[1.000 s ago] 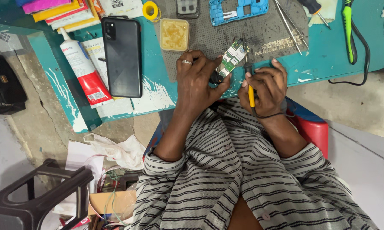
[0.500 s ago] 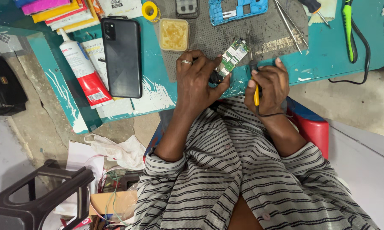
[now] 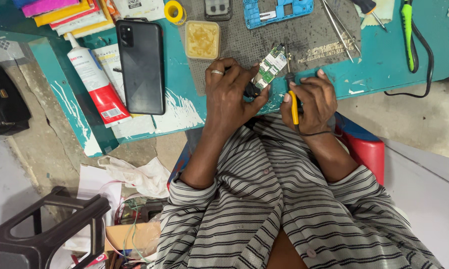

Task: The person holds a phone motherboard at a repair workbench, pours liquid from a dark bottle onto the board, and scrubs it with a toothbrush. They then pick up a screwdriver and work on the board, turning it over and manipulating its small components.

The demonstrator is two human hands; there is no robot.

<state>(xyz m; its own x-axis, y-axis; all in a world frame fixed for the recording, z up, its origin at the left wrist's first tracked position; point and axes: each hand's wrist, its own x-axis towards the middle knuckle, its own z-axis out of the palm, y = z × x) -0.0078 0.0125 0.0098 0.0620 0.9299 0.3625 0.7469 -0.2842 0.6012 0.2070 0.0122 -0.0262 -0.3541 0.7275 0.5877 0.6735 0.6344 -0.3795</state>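
1. Left hand [image 3: 232, 94]: resting on the dark grey work mat [image 3: 314, 42] at the bench edge, ringed finger bent, thumb and fingers closing narrowly around the lower end of a small green circuit board [image 3: 269, 65] and propping it tilted off the mat.
2. Right hand [image 3: 311, 99]: curling in a tight fist-like grip around the yellow-handled soldering iron [image 3: 292, 97], its thin metal tip pointing up the bench and lying just beside the board's right edge; whether it is touching the board I cannot tell.
3. Circuit board: sitting at the mat's front edge, between the two hands, green with pale metal patches.
4. Black phone [image 3: 142, 65]: lying flat left of the mat, glossy, lens cluster at its upper corner.
5. Glue tube [image 3: 97, 84]: lying slanted left of the phone, white body with a red lower end, over a printed paper sheet.
6. Square tub [image 3: 202, 40]: standing at the mat's upper left, clear plastic holding a yellowish paste.
7. Yellow tape roll [image 3: 174, 11]: lying just above the tub.
8. Blue phone frame [image 3: 277, 10]: lying at the mat's top edge, rigid plastic with cut-outs.
9. Tweezers [image 3: 336, 27]: resting right of the frame, thin bright steel.
10. Green-handled tool [image 3: 408, 30]: lying on the teal bench [image 3: 374, 74], black cable looping beside it.
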